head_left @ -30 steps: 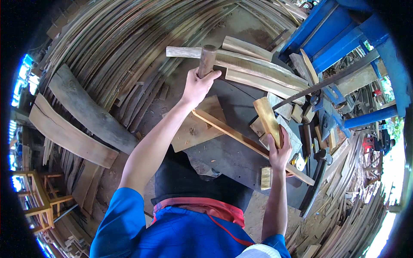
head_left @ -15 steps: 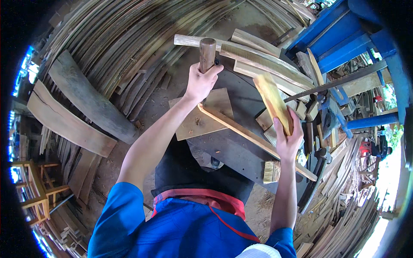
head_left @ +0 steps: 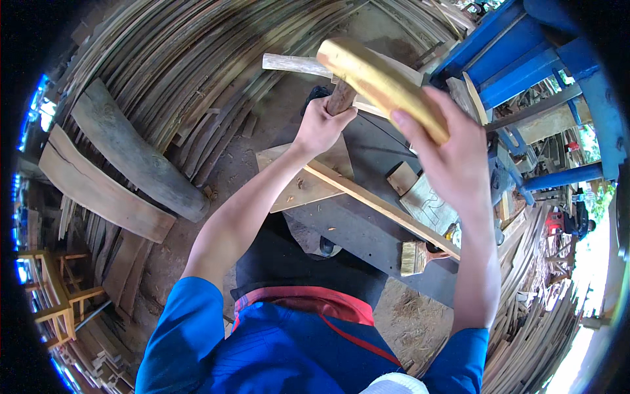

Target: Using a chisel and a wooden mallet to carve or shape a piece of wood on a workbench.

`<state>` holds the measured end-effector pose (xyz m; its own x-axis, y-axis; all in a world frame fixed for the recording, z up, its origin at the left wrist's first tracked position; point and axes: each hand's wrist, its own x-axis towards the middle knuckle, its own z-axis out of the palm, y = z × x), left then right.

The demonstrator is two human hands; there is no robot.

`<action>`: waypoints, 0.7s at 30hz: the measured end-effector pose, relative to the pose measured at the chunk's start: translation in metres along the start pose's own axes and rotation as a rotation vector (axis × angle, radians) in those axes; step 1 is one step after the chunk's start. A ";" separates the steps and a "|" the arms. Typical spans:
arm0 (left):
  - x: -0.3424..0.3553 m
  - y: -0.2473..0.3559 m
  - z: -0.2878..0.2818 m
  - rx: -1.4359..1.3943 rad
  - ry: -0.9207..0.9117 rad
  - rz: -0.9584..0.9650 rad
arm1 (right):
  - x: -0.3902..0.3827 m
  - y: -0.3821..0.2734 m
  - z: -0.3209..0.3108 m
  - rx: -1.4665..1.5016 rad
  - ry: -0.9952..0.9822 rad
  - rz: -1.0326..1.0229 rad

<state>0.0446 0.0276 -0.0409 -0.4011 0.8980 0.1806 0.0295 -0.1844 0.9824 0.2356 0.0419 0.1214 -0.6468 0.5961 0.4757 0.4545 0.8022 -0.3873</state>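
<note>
My left hand (head_left: 319,129) is closed around the thick round wooden handle of a chisel (head_left: 340,98), just over the end of a long narrow wood strip (head_left: 387,205). The blade is hidden below the fist. My right hand (head_left: 454,150) grips one end of a yellowish wooden block (head_left: 384,82), raised so that its far end overlaps the top of the handle in view. Whether block and handle touch, I cannot tell. A thin square board (head_left: 298,192) lies under the strip's far end, on a dark bench (head_left: 364,230).
A short wood block (head_left: 413,258) and a pale piece with pencilled lines (head_left: 430,200) lie on the bench's right. Blue machinery (head_left: 518,59) stands at far right. Long planks (head_left: 190,72) are stacked at far left, with curved boards (head_left: 141,154) nearer.
My right hand has swung the wooden block up and left toward the chisel's handle. The handle now leans to the right, and my left hand has shifted slightly right and down.
</note>
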 end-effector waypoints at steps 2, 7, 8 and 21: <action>-0.001 0.006 -0.001 0.039 0.018 -0.039 | 0.008 -0.005 -0.011 0.283 0.047 0.195; 0.004 -0.005 -0.007 0.006 0.037 -0.041 | 0.001 0.001 0.011 -0.089 -0.007 0.113; 0.005 -0.004 0.000 0.010 0.038 -0.010 | 0.000 0.010 0.018 -0.228 -0.028 0.052; -0.007 0.004 -0.007 0.010 0.077 0.027 | 0.012 -0.018 -0.012 0.178 0.116 0.395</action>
<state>0.0414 0.0175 -0.0381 -0.4695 0.8592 0.2032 0.0503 -0.2038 0.9777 0.2272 0.0349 0.1433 -0.3676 0.8634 0.3456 0.5338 0.5002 -0.6818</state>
